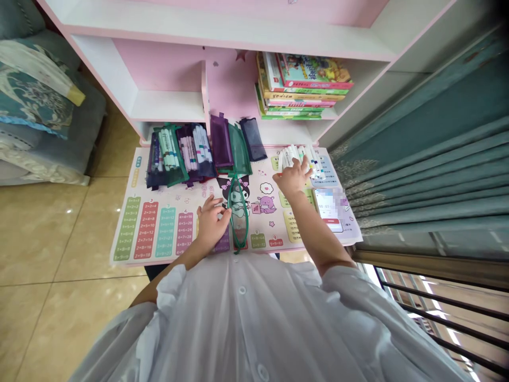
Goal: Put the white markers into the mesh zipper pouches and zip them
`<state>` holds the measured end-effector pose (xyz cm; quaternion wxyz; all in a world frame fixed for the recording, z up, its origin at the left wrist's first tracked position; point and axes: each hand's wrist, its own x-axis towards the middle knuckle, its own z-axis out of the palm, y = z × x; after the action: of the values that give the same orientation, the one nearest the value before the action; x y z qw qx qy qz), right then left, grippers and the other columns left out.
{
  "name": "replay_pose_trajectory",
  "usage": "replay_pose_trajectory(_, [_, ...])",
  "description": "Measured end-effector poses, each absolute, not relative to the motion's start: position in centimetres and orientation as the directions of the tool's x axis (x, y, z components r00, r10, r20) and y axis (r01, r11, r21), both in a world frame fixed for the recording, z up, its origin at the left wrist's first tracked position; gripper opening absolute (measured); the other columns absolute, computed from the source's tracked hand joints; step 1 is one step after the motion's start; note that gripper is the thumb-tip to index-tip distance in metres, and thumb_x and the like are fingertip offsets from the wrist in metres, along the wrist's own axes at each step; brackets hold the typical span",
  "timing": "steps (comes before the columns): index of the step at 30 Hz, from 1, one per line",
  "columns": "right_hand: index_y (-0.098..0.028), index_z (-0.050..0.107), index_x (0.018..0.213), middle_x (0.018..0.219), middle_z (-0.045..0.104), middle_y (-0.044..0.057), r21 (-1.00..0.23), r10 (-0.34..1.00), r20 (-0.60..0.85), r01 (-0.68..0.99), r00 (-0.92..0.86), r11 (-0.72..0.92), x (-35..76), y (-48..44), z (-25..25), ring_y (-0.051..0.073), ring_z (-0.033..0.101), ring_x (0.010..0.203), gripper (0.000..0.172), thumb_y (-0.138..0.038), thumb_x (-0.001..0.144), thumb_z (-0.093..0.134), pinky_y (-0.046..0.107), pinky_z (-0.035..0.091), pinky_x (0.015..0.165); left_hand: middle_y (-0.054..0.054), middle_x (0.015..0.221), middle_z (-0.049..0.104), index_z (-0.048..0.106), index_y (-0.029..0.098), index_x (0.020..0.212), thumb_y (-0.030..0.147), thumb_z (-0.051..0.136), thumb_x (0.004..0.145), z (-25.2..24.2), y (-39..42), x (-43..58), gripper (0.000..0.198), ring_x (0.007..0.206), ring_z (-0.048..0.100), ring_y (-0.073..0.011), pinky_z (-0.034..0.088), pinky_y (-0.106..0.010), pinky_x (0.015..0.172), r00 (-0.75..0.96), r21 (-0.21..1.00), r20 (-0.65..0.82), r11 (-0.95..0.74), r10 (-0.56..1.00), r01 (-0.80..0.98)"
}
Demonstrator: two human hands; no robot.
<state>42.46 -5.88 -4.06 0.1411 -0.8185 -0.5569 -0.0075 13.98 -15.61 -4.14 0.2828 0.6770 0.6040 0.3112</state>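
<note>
Your left hand (210,224) is narrow, its fingers pinched on the edge of a green-rimmed mesh pouch (239,212), which stands nearly upright on its end at the middle of the near edge of the bench (290,136), over a printed multiplication mat (153,233). Your right hand (293,178) is open, its fingers spread and resting on a pile of loose white-barrelled markers (299,158) toward the far right corner of the mat; I can't tell whether it has closed on any of them. The step in hand looks like work with the markers and mesh pouches: along the far edge, a green-edged pouch (167,157) and a purple one (195,151) lie with markers inside, while a purple pouch (221,140), a green pouch (240,149) and a dark navy pouch (253,139) show no markers that I can make out. What you hold calls for keeping that pinch firm, because the pouch stands on its end and your left hand is steadying it. Near your right forearm, a phone (328,210) lies on the right of the mat, and a stack of books (304,87) sits on the shelf beyond the bench.
</note>
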Motion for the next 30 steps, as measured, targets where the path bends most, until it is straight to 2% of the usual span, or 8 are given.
replay_pose_trajectory(4, [-0.017,0.066,0.062,0.145,0.057,0.016,-0.429,0.891,0.297,0.882,0.342,-0.196,39.6,-10.5,-1.8,0.046,0.029,0.15,0.014,-0.022,0.074,0.06,0.074,0.032,0.113,-0.006,0.122,0.074,0.064,0.023,0.06,0.035,0.062,0.087,-4.1,-15.5,13.9,0.03,0.139,0.051,-0.0326,0.037,-0.062,0.115,0.082,0.77,0.082,-0.115,0.993,0.627])
replay_pose_trajectory(6, [-0.019,0.065,0.06,0.139,0.062,0.014,-0.518,0.907,0.329,0.854,0.261,-0.058,37.5,-13.1,-0.8,0.042,0.035,0.148,0.017,-0.025,0.076,0.062,0.068,0.037,0.113,-0.006,0.122,0.074,0.063,0.023,0.06,0.034,0.062,0.087,-4.0,-15.5,14.0,0.029,0.139,0.051,-0.0322,0.038,-0.06,0.116,0.08,0.78,0.071,-0.105,0.994,0.617])
replay_pose_trajectory(9, [-0.02,0.063,0.059,0.138,0.063,0.012,-0.555,0.929,0.347,0.827,0.131,0.091,34.3,-16.4,-0.1,0.04,0.038,0.148,0.018,-0.025,0.076,0.065,0.063,0.039,0.114,-0.007,0.123,0.073,0.062,0.023,0.059,0.031,0.061,0.087,-3.6,-15.6,14.1,0.028,0.142,0.049,-0.0317,0.036,-0.06,0.117,0.075,0.791,0.042,-0.079,0.996,0.607])
replay_pose_trajectory(12, [-0.021,0.063,0.058,0.138,0.063,0.011,-0.52,0.949,0.309,0.847,0.066,0.11,31.7,-18.4,-0.2,0.041,0.035,0.149,0.017,-0.023,0.075,0.067,0.063,0.037,0.113,-0.006,0.125,0.073,0.062,0.022,0.06,0.028,0.062,0.086,-3.1,-15.8,14.5,0.027,0.143,0.047,-0.032,0.032,-0.063,0.118,0.07,0.79,0.013,-0.053,0.997,0.611])
replay_pose_trajectory(15, [-0.019,0.067,0.06,0.143,0.061,0.011,-0.434,0.977,0.208,0.9,0.056,0.041,30.1,-19.2,-0.5,0.043,0.032,0.15,0.018,-0.024,0.077,0.068,0.065,0.033,0.113,-0.006,0.127,0.072,0.062,0.022,0.062,0.027,0.062,0.086,-2.8,-16.0,14.8,0.025,0.144,0.046,-0.0327,0.03,-0.066,0.117,0.069,0.786,0.001,-0.044,0.998,0.616])
replay_pose_trajectory(21, [-0.019,0.079,0.079,0.15,0.055,0.014,-0.301,1.0,0.01,0.953,0.025,-0.021,29.4,-19.2,-1.1,0.044,0.027,0.151,0.015,-0.027,0.082,0.066,0.071,0.029,0.113,-0.005,0.123,0.074,0.062,0.022,0.062,0.028,0.062,0.085,-3.1,-16.1,14.7,0.024,0.141,0.049,-0.0328,0.033,-0.063,0.117,0.072,0.789,0.017,-0.057,0.997,0.611])
replay_pose_trajectory(30, [-0.019,0.082,0.089,0.149,0.054,0.017,-0.255,0.984,-0.175,0.967,-0.037,-0.009,29.1,-18.3,-0.7,0.044,0.03,0.15,0.019,-0.033,0.087,0.068,0.072,0.025,0.116,-0.006,0.119,0.074,0.062,0.023,0.061,0.032,0.061,0.085,-4.1,-16.0,14.3,0.025,0.139,0.051,-0.0327,0.036,-0.06,0.119,0.07,0.809,0.071,-0.098,0.995,0.58])
